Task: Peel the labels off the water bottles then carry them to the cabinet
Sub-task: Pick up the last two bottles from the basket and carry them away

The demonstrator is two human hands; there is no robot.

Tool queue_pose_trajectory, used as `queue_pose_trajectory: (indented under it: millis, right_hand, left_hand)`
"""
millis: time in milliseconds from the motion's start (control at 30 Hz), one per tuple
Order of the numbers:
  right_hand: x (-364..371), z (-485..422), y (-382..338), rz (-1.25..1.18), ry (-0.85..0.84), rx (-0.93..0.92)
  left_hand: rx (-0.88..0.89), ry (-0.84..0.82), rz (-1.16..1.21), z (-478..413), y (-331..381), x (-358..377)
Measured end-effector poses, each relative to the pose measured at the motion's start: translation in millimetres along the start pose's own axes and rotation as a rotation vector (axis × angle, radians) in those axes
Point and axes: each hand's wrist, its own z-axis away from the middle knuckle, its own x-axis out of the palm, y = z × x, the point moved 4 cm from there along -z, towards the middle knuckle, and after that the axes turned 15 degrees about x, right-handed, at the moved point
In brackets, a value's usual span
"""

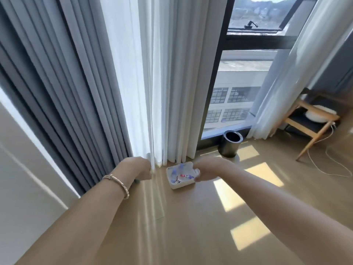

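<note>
Right hand (pixel 205 171) grips rim of white rectangular plastic tray (pixel 172 183) holding labelled water bottles (pixel 174 174); left hand (pixel 138 168) fisted, empty, beside white sheer curtain (pixel 166 92).

Grey blackout curtains (pixel 63 88) and white sheers (pixel 172 83) frame a black-framed window (pixel 246 46). Sun patches hit the wood floor (pixel 191 226), with a wooden chair (pixel 315 119) in the corner.

Bright window (pixel 246 77) daylight, sun patches on floor (pixel 191 217), wide-angle edge bending.
</note>
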Motion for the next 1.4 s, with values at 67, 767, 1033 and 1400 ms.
queue_pose_trajectory:
  millis: [67,767,1033,1400]
  right_hand:
    - [-2,-23,27,-0.046,-0.025,0.06]
    - [-35,-341,203,-0.107,-0.234,0.131]
    - [-50,-459,154,-0.066,-0.31,-0.01]
    - [-58,-626,86,-0.172,-0.37,-0.109]
  left_hand:
    - [0.051,-0.032,-0.009,-32,4,-14]
    - [0.103,-0.074,0.125,-336,-2,-121]
    - [0.026,-0.165,0.256,-410,-74,-120]
    - [-0.078,-0.008,0.509,-564,-176,-115]
